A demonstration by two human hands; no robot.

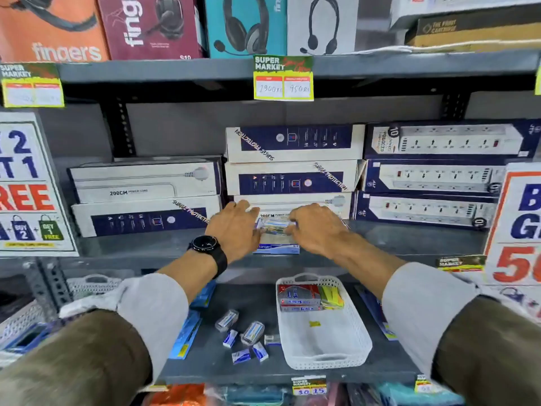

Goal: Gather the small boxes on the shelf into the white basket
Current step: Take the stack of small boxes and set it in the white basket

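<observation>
Two hands, the left hand (234, 228) and the right hand (314, 227), are closed from both sides on a small stack of blue-and-white cardboard boxes (275, 238) on the grey metal shelf (409, 238), at 12 o'clock from the white perforated plastic basket (325, 344). The boxes are judged light and easily crushed, so they are best pressed together at the short ends.

Both arms stretch forward, sleeves pushed back off the forearms. Left hand (234, 230), watch on its wrist, and right hand (317, 230) sit close together, palms down, fingers curled inward.
</observation>
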